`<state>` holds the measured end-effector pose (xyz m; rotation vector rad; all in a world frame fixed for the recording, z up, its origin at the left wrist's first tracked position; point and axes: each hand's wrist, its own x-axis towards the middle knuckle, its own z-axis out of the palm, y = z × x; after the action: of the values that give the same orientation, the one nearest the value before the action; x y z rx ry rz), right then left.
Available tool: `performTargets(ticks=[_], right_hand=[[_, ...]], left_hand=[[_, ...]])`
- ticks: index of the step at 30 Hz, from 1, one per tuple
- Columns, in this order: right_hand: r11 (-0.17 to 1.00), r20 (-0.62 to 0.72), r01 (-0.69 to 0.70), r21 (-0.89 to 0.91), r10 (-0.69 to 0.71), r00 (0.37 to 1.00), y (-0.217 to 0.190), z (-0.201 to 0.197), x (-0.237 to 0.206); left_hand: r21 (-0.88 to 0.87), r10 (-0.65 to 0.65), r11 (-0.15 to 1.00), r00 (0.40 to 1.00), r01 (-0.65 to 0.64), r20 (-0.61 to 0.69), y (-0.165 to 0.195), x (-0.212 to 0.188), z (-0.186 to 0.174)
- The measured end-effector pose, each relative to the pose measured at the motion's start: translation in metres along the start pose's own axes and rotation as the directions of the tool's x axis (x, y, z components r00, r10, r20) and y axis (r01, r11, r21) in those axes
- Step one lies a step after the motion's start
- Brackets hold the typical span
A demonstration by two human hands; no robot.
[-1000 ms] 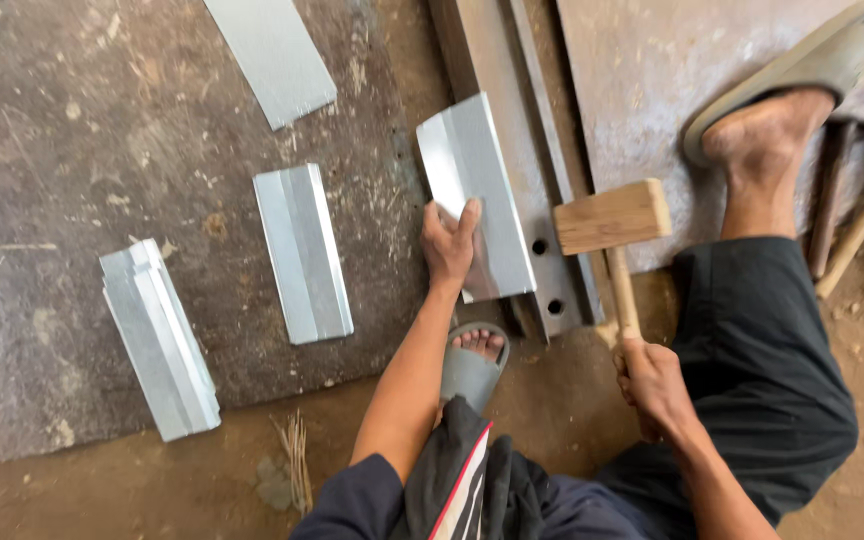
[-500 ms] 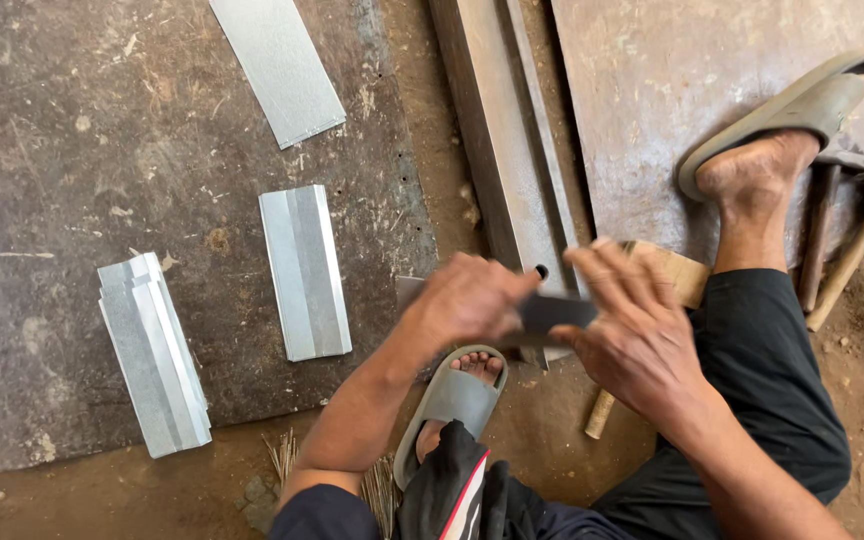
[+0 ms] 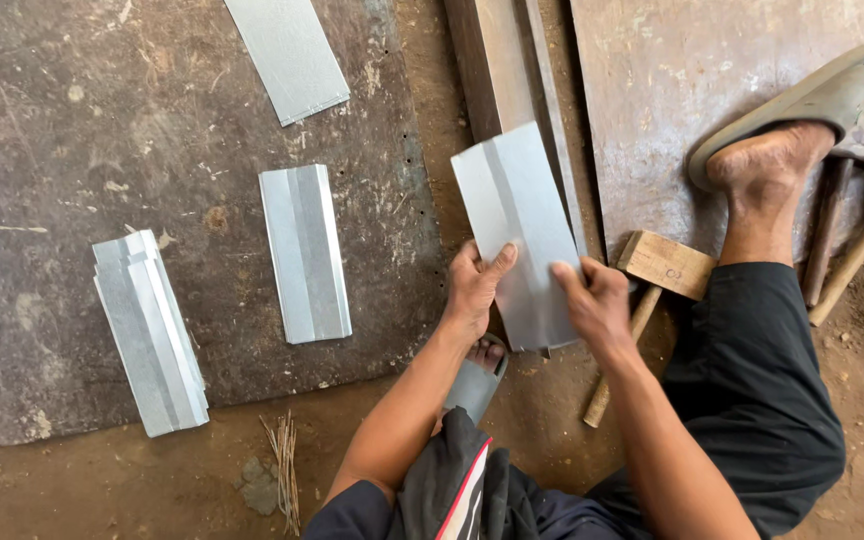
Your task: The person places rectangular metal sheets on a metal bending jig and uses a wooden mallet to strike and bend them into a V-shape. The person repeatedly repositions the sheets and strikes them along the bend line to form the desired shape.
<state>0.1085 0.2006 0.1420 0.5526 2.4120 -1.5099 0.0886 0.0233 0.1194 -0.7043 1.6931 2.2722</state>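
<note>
Both hands, left hand (image 3: 474, 290) and right hand (image 3: 592, 300), grip folded sheet-metal strip (image 3: 517, 230) at centre frame; bare sharp edges risk cutting fingers if it slips.

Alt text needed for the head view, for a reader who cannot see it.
Both hands, left and right, hold a creased metal sheet flat on a steel bar. A wooden mallet lies beside the right hand; a folded sheet and a stack lie to the left.
</note>
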Motion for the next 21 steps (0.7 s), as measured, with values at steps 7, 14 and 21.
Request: performTargets(ticks=[7, 14, 21], right_hand=[[0.963, -0.152, 0.244, -0.116, -0.26, 0.954, 0.011, 0.05, 0.038], [0.997, -0.349, 0.071, -0.038, -0.08, 0.934, 0.115, -0.01, 0.019], [0.884, -0.336, -0.173, -0.434, 0.02, 0.942, 0.214, -0.037, -0.024]], left_hand=[[0.156, 0.156, 0.979, 0.975, -0.132, -0.157, -0.041, 0.052, -0.007], [0.133, 0.286, 0.954, 0.946, -0.267, -0.15, -0.052, 0.062, -0.009], [0.439, 0.358, 0.861, 0.919, -0.257, -0.163, -0.058, 0.083, -0.029]])
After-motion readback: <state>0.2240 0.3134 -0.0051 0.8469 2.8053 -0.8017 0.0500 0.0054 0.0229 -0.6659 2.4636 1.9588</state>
